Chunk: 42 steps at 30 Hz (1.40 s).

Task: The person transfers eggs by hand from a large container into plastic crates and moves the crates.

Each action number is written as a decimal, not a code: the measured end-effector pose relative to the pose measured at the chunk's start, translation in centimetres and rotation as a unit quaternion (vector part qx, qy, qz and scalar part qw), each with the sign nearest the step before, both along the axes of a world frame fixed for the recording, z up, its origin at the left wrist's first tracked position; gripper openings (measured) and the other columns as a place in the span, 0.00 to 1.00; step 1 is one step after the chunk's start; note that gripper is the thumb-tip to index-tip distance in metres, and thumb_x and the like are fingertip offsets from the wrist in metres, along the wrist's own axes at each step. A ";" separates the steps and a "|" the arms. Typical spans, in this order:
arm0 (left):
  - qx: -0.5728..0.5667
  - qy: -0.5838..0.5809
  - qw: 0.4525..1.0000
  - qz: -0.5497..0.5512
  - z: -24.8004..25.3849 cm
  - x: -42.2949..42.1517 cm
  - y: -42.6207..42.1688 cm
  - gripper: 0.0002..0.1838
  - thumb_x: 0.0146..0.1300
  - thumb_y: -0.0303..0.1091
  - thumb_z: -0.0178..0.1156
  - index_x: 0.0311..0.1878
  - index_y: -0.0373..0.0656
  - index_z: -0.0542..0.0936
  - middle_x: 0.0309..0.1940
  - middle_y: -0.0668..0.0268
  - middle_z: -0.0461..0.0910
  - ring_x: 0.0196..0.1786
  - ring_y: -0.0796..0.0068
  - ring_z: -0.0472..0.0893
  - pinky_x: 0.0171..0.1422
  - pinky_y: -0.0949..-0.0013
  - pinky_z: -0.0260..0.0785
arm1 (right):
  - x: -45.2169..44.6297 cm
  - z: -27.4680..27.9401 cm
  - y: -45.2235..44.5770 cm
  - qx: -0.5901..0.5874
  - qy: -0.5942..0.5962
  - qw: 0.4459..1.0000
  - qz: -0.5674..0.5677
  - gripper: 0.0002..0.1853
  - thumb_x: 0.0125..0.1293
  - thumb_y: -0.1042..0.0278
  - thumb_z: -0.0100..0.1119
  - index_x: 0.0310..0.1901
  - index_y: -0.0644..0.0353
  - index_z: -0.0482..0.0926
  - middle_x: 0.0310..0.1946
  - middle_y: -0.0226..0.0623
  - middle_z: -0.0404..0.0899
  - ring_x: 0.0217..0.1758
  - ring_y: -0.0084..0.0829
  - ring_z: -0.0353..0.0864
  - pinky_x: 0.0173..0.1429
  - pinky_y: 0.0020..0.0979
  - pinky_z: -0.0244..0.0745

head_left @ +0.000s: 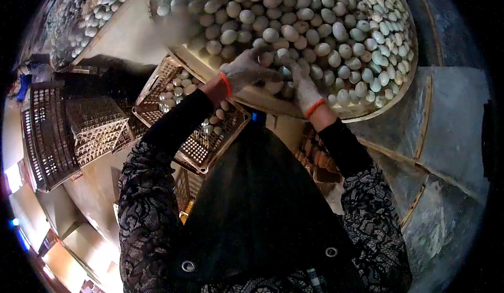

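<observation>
Many pale white and bluish eggs lie heaped in a large round shallow tray with a light rim. Both my hands wear whitish knit gloves with orange cuffs and are at the near edge of the heap. My left hand has its fingers curled around an egg. Close beside it, my right hand points into the heap with bent fingers, closed on what looks like an egg, partly hidden by the glove. Below my left wrist, a plastic crate holds more eggs.
Perforated crates are stacked at the left. Another heap of eggs lies at the upper left behind a pale board. Grey sheets with wooden strips are at the right. A dark apron covers my front.
</observation>
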<state>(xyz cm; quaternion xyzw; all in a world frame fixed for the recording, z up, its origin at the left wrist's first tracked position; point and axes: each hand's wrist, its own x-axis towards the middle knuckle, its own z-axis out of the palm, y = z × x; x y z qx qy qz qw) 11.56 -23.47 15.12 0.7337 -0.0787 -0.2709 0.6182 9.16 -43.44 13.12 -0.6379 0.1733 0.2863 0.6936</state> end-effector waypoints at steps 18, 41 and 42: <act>0.009 -0.223 0.948 0.227 13.9 -7.0 15.1 0.43 0.44 0.43 0.77 0.61 0.33 0.69 0.52 0.54 0.78 0.51 0.68 0.79 0.57 0.67 0.72 | 0.3 12.5 16.5 -0.280 -0.670 0.643 0.243 0.27 0.60 0.80 0.52 0.63 0.62 0.67 0.60 0.42 0.71 0.62 0.39 0.70 0.65 0.35 0.66; 0.590 0.291 0.713 0.242 -31.6 -24.6 14.7 0.26 0.63 0.44 0.54 0.60 0.37 0.72 0.45 0.52 0.81 0.44 0.53 0.82 0.45 0.56 0.77 | -12.7 -24.0 30.4 -0.186 -0.131 0.830 0.509 0.23 0.68 0.55 0.50 0.61 0.58 0.71 0.56 0.52 0.74 0.54 0.47 0.77 0.55 0.42 0.73; 0.658 0.257 0.690 0.157 -33.7 -24.6 14.3 0.26 0.63 0.43 0.53 0.59 0.35 0.73 0.46 0.53 0.81 0.45 0.52 0.82 0.45 0.56 0.77 | -12.2 -22.7 31.2 -0.263 -0.206 0.717 0.612 0.24 0.68 0.53 0.49 0.60 0.59 0.71 0.55 0.55 0.74 0.54 0.52 0.76 0.55 0.45 0.72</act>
